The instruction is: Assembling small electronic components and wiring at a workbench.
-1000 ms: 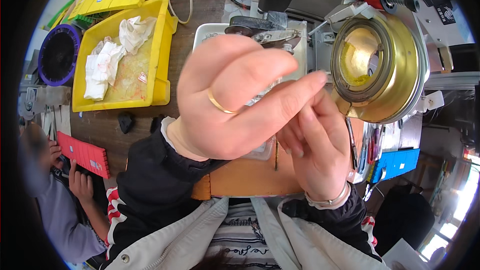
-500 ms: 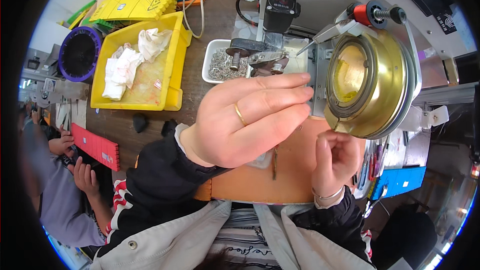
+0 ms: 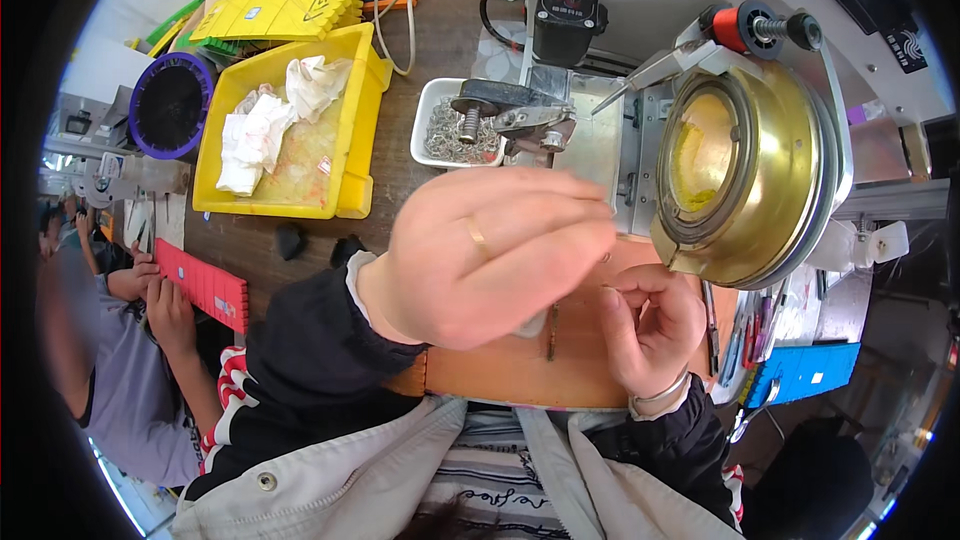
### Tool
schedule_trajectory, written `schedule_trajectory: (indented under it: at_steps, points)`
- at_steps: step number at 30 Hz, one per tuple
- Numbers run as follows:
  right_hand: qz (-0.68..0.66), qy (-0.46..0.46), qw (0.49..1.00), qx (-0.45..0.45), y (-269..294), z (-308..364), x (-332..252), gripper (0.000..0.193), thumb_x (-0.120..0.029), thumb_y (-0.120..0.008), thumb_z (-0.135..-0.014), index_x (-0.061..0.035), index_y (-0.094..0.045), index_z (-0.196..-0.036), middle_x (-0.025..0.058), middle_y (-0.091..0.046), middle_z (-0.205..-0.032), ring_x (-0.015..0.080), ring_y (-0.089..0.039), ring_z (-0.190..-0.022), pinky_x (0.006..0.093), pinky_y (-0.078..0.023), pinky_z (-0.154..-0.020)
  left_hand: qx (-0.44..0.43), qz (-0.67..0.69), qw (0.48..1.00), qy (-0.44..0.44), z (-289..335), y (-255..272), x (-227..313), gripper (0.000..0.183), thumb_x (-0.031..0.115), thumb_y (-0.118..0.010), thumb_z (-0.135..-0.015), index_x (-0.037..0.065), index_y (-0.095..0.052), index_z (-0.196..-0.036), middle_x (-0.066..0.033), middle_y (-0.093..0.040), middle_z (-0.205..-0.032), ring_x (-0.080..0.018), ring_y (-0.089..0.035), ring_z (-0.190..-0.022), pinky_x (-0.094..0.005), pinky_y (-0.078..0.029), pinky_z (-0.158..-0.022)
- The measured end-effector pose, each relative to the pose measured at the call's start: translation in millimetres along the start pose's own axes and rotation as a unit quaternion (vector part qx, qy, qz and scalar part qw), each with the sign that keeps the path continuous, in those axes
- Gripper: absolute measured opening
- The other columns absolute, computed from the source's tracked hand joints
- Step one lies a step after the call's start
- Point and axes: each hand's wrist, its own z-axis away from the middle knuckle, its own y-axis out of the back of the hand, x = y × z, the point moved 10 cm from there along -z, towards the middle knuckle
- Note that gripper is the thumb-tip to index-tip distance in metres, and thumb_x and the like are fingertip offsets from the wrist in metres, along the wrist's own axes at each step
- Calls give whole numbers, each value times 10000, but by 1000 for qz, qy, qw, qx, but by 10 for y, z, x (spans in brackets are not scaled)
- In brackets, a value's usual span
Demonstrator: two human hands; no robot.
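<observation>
My left hand (image 3: 490,255), a ring on one finger, reaches across the orange mat (image 3: 480,370). Its back faces up and its fingers are pressed together; the thumb and whatever the fingertips grip are hidden. To its right, my right hand (image 3: 655,325) is closed with thumb and forefinger pinched; anything between them is too small to make out. Just above the right hand is the round brass drum (image 3: 745,170) of a bench machine. A metal clamp arm (image 3: 530,120) of that machine lies beyond my left hand. A thin brown rod (image 3: 552,332) rests on the mat.
A white dish (image 3: 450,130) of small metal hooks and a yellow tray (image 3: 320,195) with crumpled tissues stand at left. The machine carries a red thread spool (image 3: 732,30). Pens (image 3: 750,325) and a blue foam board (image 3: 815,372) lie right. A co-worker holds a red board (image 3: 205,285).
My left hand has dropped nearer to me, its fingers drawing together. My right hand has moved slightly left, away from the drum. The co-worker's hands have come together at the red board.
</observation>
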Motion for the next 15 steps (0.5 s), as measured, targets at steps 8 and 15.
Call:
schedule_trajectory:
  at_steps: [8, 15]
  points:
    - [-48, -11, 999, -22, -51, -19, 82, 155, -35, -693, -853, 56, -613, -950, 84, -674, -774, 107, -568, -624, 248, -445, -596, -12, -162, 986, -35, 23, 149, 8, 248, -9, -733, -755, 116, -671, -960, -19, -743, -972, -330, -661, -1129, -440, -462, -1000]
    - [-46, -59, 996, -56, -172, -38, 136, 166, 57, -525, -930, 63, -606, -1075, 144, -704, -947, 165, -691, -808, 264, -518, -735, 11, -135, 989, -54, -4, 109, 30, 197, -32, -701, -780, 67, -673, -948, -51, -716, -893, -381, -652, -1153, -526, -385, -1085]
